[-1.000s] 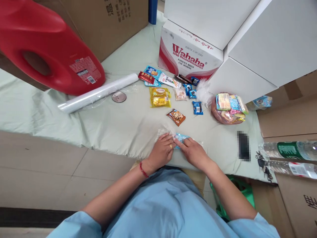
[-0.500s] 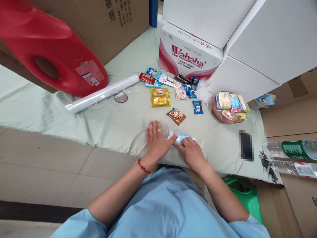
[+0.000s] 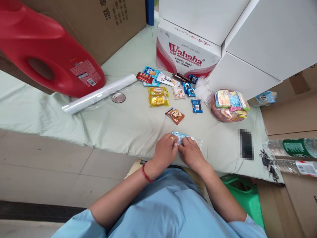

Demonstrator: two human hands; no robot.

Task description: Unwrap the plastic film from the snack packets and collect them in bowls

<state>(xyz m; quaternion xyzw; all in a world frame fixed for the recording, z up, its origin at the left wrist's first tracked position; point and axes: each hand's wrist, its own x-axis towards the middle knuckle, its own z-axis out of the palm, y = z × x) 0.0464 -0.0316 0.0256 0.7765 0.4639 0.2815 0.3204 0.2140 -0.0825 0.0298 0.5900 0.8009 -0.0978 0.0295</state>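
Observation:
Close to the front edge of the cloth-covered table lies a light-blue packet (image 3: 182, 136) in clear plastic film (image 3: 197, 142). My left hand (image 3: 165, 149) is closed at the packet's left side, its fingers gathering a crumpled bit of the film. Curled fingers of my right hand (image 3: 192, 153) press on the packet and film from the near side, and both hands almost touch. Part of the packet is hidden under my fingers. Just beyond it lies a brown cookie packet (image 3: 175, 115).
Further back are a yellow snack packet (image 3: 158, 97), several small packets and a roll of plastic film (image 3: 99, 94). A red jug (image 3: 61, 56) stands left. A basket of snacks (image 3: 224, 114), keys (image 3: 268, 165) and plastic bottles (image 3: 294, 147) are at the right.
My left hand has moved right, from lying spread on the cloth to closing on the film at the packet's left side. My right hand stays at the packet, its fingers now more curled.

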